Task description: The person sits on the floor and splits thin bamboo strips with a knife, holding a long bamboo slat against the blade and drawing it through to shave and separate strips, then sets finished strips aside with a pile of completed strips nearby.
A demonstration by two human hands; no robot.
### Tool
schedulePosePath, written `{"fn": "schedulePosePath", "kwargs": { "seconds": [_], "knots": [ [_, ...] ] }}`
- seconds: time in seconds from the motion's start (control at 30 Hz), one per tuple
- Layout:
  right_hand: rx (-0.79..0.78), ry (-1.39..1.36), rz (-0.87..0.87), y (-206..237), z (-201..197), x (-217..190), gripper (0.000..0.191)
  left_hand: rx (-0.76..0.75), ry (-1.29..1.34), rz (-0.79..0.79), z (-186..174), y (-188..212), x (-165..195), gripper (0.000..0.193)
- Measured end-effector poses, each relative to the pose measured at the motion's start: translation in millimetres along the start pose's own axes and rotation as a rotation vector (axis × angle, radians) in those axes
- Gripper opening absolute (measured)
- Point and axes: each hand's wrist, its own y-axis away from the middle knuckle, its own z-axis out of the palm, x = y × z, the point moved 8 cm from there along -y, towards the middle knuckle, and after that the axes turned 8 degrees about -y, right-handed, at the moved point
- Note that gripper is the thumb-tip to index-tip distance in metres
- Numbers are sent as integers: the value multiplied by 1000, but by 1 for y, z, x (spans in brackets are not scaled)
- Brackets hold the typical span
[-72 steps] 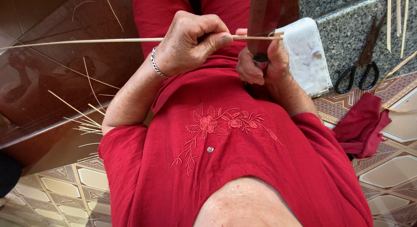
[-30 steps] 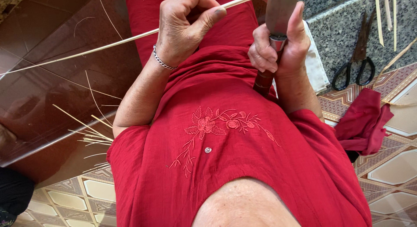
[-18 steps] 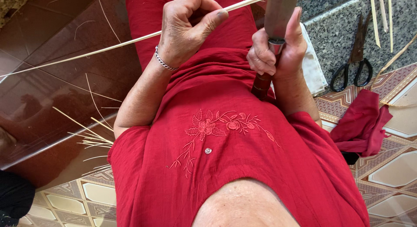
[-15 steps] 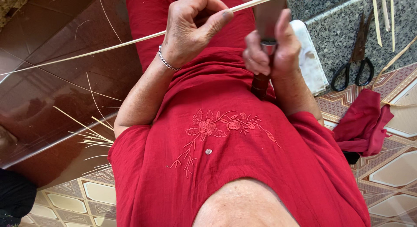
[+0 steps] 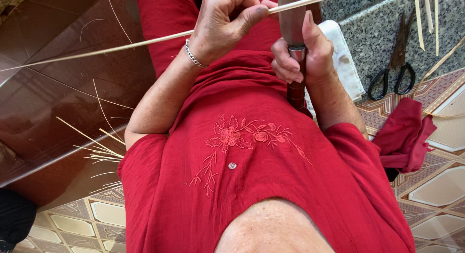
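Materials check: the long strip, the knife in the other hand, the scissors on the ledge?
Strip: pale, thin, matte, likely split bamboo or cane. Knife: dull grey blade looks like steel, shiny metal collar, dark handle probably wood. Scissors: dark, worn metal blades, black loops, possibly coated.

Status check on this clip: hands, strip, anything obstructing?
Left hand pinches bamboo strip. Right hand grips knife handle. Nothing obstructing.

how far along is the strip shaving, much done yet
Done: thin shavings litter the brown floor, and finished strips lie on the granite ledge. In hand: the left hand pinches a long strip against the knife held by the right hand. How much remains can't be judged.
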Motion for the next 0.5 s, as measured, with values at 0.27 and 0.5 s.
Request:
{"fn": "schedulePosePath", "kwargs": {
  "seconds": [0.27, 0.5],
  "knots": [
    [15, -24, -1, -2, -8, 5, 69, 56, -83, 74, 2, 2, -2, 17],
    [21, 75, -85, -4, -10, 2, 62, 67, -15, -3, 11, -1, -21, 17]
  ]
}}
